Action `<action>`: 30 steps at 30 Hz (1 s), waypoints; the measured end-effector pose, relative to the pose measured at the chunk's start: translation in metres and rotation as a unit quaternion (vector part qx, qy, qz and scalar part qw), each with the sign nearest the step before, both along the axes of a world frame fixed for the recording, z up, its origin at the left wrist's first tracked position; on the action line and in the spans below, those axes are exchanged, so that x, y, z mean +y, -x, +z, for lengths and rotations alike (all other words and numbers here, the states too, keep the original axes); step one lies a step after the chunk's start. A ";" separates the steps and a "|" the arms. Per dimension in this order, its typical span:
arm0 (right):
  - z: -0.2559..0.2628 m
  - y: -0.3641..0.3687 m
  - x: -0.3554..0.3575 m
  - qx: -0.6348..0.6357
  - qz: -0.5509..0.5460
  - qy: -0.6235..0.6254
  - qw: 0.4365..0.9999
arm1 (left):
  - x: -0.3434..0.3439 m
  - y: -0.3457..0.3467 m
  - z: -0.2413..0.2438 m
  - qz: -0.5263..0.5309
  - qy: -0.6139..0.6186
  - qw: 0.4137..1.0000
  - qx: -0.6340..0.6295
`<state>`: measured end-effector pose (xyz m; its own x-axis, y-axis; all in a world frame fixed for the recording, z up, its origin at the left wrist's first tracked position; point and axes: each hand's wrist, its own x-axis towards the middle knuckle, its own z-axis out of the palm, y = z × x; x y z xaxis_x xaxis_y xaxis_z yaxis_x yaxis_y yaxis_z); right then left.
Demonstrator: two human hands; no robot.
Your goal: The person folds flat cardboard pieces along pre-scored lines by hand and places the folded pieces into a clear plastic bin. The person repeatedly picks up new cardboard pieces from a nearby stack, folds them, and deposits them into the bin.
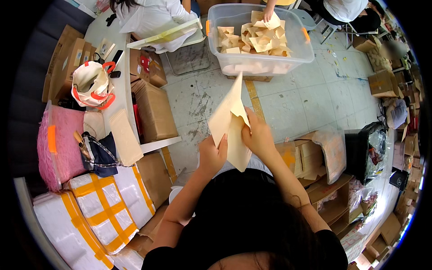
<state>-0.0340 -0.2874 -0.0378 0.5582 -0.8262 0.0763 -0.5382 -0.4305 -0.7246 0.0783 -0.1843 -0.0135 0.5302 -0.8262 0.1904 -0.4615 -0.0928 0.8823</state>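
Observation:
A folded piece of cream paper [225, 111], perhaps a paper bag, is held up in front of me between both hands. My left hand [213, 152] pinches its left edge, with the thumb lying on the paper. On the other side, my right hand [259, 135] grips the right edge, and some of its fingers are hidden behind or inside the fold. The paper stands partly spread, with a curved notch along one edge. A flat stack of similar cream paper [125, 136] lies on the white table to my left.
Ahead stands a clear plastic bin [263, 64] of opened cream paper pieces [260, 37]; another person's hand [267, 14] reaches in. A seated person [158, 20] is beside the table [125, 84], which bears a tote bag [91, 86]. Taped white parcels [101, 216] and cartons [155, 111] flank me.

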 end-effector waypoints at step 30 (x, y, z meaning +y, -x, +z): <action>0.031 0.007 0.028 -0.093 0.095 0.083 0.988 | 0.011 -0.023 -0.005 -0.077 -0.092 0.985 0.127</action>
